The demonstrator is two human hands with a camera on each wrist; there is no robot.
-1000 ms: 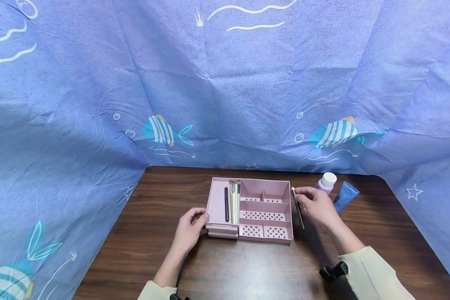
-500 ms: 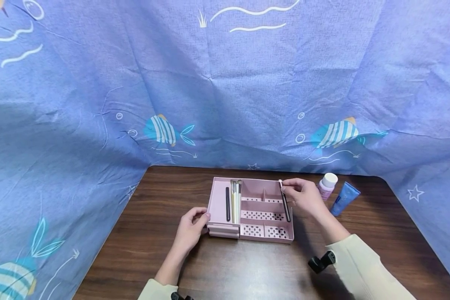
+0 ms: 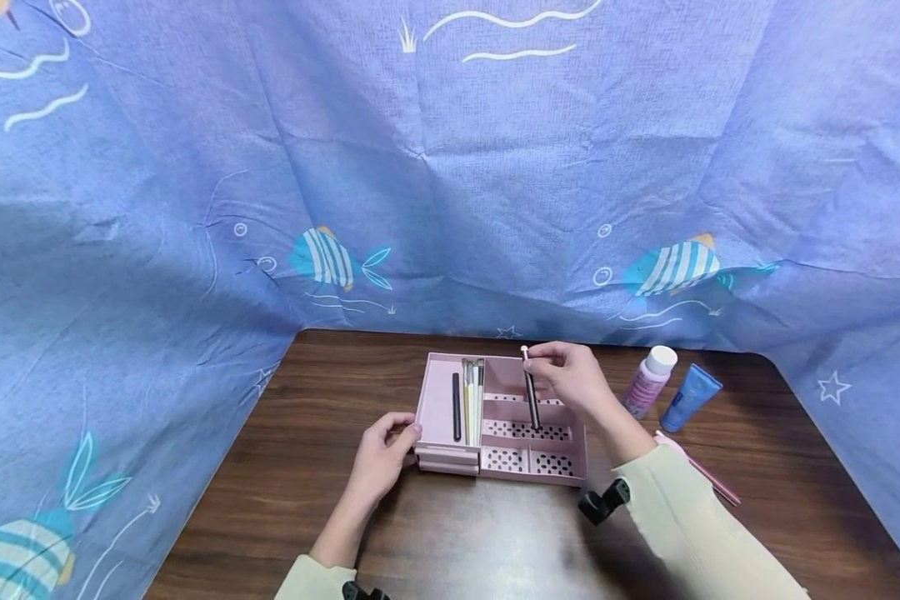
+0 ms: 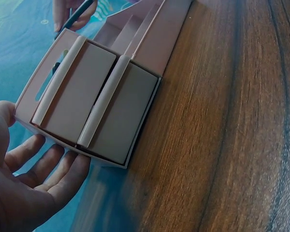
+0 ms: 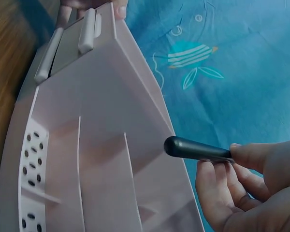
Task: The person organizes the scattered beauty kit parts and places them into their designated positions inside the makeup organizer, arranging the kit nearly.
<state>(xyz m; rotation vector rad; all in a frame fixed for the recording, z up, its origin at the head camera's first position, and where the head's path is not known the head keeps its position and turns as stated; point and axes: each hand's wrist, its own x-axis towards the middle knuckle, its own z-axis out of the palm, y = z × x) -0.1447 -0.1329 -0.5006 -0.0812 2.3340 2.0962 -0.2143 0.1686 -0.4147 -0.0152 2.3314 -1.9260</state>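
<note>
A pink desk organizer (image 3: 532,478) with compartments and two small front drawers (image 4: 77,82) stands on the table. At its left side my left hand (image 3: 381,454) holds the corner, thumb at the upper edge and fingers against the side wall (image 4: 53,137). My right hand (image 3: 570,379) pinches a slim black stick with a pale tip (image 3: 532,400) above the right-hand compartments, tilted; its rounded dark end (image 5: 183,147) points away from the fingers. On the organizer's left top lie a black stick (image 3: 457,408) and several thin brushes (image 3: 472,404).
Right of the organizer stand a pink bottle with a white cap (image 3: 648,383) and a blue tube (image 3: 692,398). A thin pink stick (image 3: 712,479) lies partly behind the right sleeve. A blue fish-print cloth (image 3: 495,208) hangs behind the brown wooden table (image 3: 300,433).
My right hand has carried the black stick leftward from beside the organizer to over its compartments. The pink stick has come into view by the sleeve. My left hand stays at the corner.
</note>
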